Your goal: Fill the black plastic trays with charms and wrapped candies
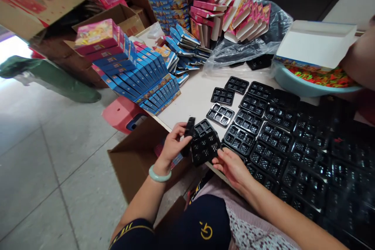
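With a pale green bangle on its wrist, my left hand (172, 144) grips a black plastic tray (190, 129) turned edge-on. My right hand (231, 166) pinches the lower right corner of another black plastic tray (206, 149), tilted at the table's front edge. Part of a further tray (202, 127) shows just behind that one. Beyond my hands, a few loose compartment trays (220, 114) lie on the white table (187, 101). To the right, several more black trays (253, 121) are laid out in close rows.
Blue and pink boxes (137, 74) are stacked at the table's left edge. A light blue basin (310, 86) of small orange and green pieces stands at the right, an open box (316, 43) over it. Below sits an open carton (131, 160) beside a pink stool (121, 113).
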`<state>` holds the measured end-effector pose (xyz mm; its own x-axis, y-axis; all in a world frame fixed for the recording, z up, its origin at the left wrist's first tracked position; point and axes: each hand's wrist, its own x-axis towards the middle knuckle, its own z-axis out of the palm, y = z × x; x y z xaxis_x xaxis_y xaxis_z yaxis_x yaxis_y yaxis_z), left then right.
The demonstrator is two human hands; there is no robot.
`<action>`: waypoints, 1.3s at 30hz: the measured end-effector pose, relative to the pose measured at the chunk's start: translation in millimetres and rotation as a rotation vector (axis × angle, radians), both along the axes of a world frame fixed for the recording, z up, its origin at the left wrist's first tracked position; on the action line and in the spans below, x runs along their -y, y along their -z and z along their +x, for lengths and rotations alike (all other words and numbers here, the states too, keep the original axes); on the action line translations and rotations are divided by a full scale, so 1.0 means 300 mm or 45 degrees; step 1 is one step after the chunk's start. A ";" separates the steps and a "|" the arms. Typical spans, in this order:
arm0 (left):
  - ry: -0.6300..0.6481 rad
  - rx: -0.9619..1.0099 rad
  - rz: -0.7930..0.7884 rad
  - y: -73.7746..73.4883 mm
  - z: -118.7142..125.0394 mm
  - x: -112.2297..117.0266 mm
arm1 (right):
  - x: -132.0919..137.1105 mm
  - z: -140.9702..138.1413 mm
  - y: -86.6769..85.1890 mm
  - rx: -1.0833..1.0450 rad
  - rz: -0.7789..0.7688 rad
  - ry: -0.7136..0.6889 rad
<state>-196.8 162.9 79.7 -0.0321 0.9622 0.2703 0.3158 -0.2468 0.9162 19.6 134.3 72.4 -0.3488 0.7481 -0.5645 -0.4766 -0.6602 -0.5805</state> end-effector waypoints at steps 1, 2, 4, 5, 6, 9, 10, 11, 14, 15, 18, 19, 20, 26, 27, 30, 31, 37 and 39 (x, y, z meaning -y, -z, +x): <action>-0.103 0.045 0.000 0.006 -0.023 -0.007 | 0.020 0.010 0.010 -0.032 -0.099 -0.025; -0.186 0.092 -0.001 0.015 -0.040 -0.015 | 0.038 0.017 0.021 -0.056 -0.181 -0.055; -0.294 0.204 -0.002 0.042 -0.058 -0.037 | 0.060 0.016 0.042 -0.092 -0.274 -0.067; -0.334 0.267 0.005 0.059 -0.058 -0.051 | 0.064 0.008 0.051 -0.108 -0.288 -0.035; -0.363 0.322 0.019 0.077 -0.053 -0.069 | 0.064 -0.003 0.059 -0.125 -0.286 0.013; -0.402 0.435 0.105 0.126 -0.035 -0.141 | 0.059 -0.038 0.076 -0.157 -0.250 0.095; -0.402 0.458 0.144 0.138 -0.032 -0.168 | 0.060 -0.044 0.080 -0.156 -0.245 0.056; -0.400 0.476 0.180 0.147 -0.033 -0.195 | 0.064 -0.044 0.082 -0.140 -0.245 -0.020; -0.391 0.505 0.260 0.156 -0.052 -0.259 | 0.072 -0.015 0.079 0.002 -0.210 -0.403; -0.394 0.504 0.278 0.155 -0.061 -0.271 | 0.067 -0.001 0.073 0.088 -0.125 -0.543; -0.447 0.500 0.314 0.147 -0.086 -0.277 | 0.002 0.018 0.048 0.494 0.585 -0.770; -0.482 0.509 0.325 0.144 -0.091 -0.271 | -0.034 0.010 0.041 0.670 0.907 -0.777; -0.521 0.525 0.334 0.142 -0.096 -0.261 | -0.075 -0.005 0.037 0.857 1.209 -0.761; -0.754 0.350 0.392 0.159 -0.105 -0.138 | -0.243 -0.127 0.097 1.685 1.778 -0.897; -0.783 0.266 0.398 0.170 -0.098 -0.114 | -0.245 -0.133 0.112 1.742 1.790 -0.910; -0.823 0.088 0.403 0.209 -0.052 -0.069 | -0.223 -0.118 0.136 1.880 1.761 -0.915; -0.830 0.060 0.401 0.221 -0.031 -0.066 | -0.214 -0.107 0.137 1.919 1.738 -0.919; -0.843 0.056 0.413 0.258 0.070 -0.152 | -0.206 -0.062 0.110 2.033 1.647 -0.930; -0.812 0.072 0.413 0.263 0.082 -0.180 | -0.209 -0.058 0.103 2.035 1.633 -0.909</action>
